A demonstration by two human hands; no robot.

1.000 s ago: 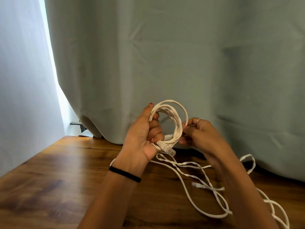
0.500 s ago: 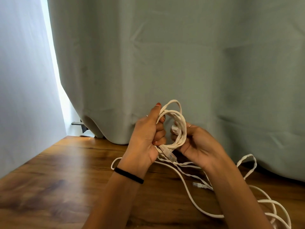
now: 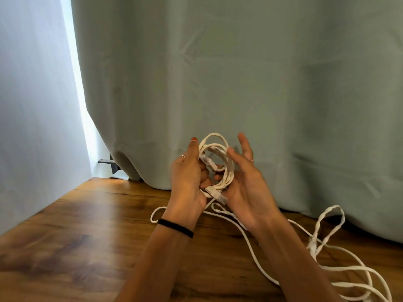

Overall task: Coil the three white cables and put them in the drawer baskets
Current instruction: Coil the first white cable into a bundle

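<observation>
A coil of white cable (image 3: 226, 168) is held up above the wooden table (image 3: 87, 232), in front of the curtain. My left hand (image 3: 187, 179) grips the coil's left side, thumb up along it. My right hand (image 3: 246, 182) cradles the coil's right side from below, thumb pressing on the loops and fingers spread upward. A clear plug (image 3: 220, 197) hangs from the coil's bottom between my palms. Loose white cable (image 3: 327, 249) trails from under my hands across the table to the right. No drawer or basket is in view.
A grey-green curtain (image 3: 261, 83) hangs right behind my hands down to the table. A white wall (image 3: 32, 105) stands at the left, with a bright gap beside the curtain. Bare wood lies to the left of my arms.
My right hand has opened from a closed grip to a spread hold under the coil. The coil is tighter, with a plug end tucked into it.
</observation>
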